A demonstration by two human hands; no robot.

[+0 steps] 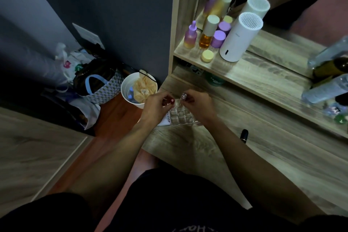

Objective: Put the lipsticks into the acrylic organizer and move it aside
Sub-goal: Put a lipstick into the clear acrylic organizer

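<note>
A clear acrylic organizer (181, 117) with a grid of small cells sits near the left end of the wooden desk (235, 156). My left hand (157, 105) holds a dark red lipstick (170, 101) just above the organizer's left side. My right hand (199, 104) pinches a second lipstick with a clear cap (183, 97) above its far edge. A black lipstick (244, 135) lies on the desk to the right, apart from both hands.
A shelf (263, 75) behind the organizer carries purple and yellow bottles (190, 36), a white cylinder (239, 37) and clear bottles (323, 88) at the right. Left of the desk, on the floor, stand a white bin (125, 88) and bags (98, 84).
</note>
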